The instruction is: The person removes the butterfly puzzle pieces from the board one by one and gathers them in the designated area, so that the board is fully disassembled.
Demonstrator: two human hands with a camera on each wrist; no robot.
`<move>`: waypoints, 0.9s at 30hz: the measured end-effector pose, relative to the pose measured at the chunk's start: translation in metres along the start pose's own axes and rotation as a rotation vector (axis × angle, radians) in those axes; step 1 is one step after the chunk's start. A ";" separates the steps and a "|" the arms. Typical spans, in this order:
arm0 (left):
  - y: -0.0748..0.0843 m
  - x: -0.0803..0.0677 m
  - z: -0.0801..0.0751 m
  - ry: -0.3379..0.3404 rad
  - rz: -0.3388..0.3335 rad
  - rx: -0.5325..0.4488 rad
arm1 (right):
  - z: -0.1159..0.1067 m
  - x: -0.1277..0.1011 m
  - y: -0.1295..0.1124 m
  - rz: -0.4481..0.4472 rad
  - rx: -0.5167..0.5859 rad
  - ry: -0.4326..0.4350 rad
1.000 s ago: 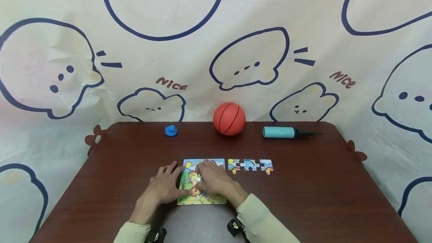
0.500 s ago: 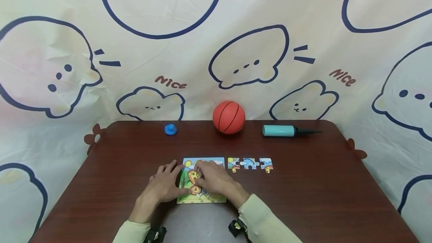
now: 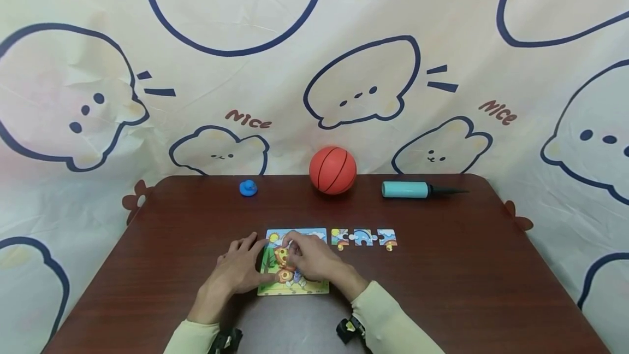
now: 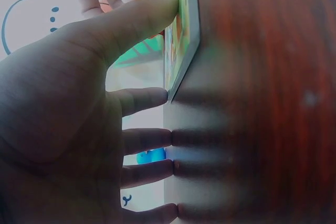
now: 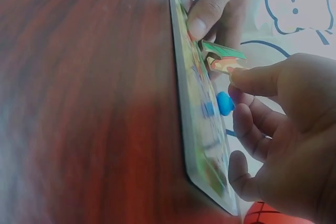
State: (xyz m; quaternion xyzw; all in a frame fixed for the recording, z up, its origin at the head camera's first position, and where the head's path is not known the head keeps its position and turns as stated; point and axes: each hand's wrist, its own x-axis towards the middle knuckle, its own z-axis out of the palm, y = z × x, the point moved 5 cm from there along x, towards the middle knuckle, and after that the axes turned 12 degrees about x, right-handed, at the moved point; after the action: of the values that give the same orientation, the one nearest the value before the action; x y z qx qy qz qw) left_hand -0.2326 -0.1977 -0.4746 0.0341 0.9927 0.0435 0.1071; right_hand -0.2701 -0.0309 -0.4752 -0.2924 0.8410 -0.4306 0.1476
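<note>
Pinching a notched piece (image 5: 224, 65), the right hand (image 3: 314, 258) overhangs a flat board (image 3: 295, 289) (left hand (image 3: 238, 269) splayed).

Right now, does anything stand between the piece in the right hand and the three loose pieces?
Nothing visible does: from the piece to the loose pieces, only board and table lie beneath. The ball sits farther back; the left hand is at the board's left side.

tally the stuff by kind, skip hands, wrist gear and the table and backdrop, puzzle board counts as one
Board: 1
Loose pieces: 4, counting the held piece in the right hand
Ball: 1
Blue toy: 1
Pump: 1
Total: 8
</note>
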 end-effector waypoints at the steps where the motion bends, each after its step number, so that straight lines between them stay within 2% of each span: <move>1: 0.000 0.000 0.000 -0.002 0.000 0.001 | -0.002 -0.001 0.000 -0.001 0.014 -0.003; 8: 0.001 0.000 0.000 -0.001 -0.001 0.001 | -0.019 -0.011 0.006 -0.024 0.061 0.015; 14: 0.001 0.000 0.001 0.001 -0.006 -0.005 | -0.029 -0.019 0.014 0.015 0.064 0.017; 18: 0.000 0.000 0.002 -0.002 -0.008 -0.005 | -0.037 -0.025 0.020 0.048 0.055 0.026; 27: 0.001 -0.001 0.001 -0.002 -0.008 -0.008 | -0.056 -0.044 0.039 0.047 0.000 0.042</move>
State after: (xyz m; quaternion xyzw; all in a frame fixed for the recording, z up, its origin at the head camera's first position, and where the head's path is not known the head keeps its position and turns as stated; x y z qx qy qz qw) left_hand -0.2315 -0.1970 -0.4755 0.0297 0.9925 0.0467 0.1086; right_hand -0.2776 0.0498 -0.4744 -0.2634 0.8507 -0.4329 0.1399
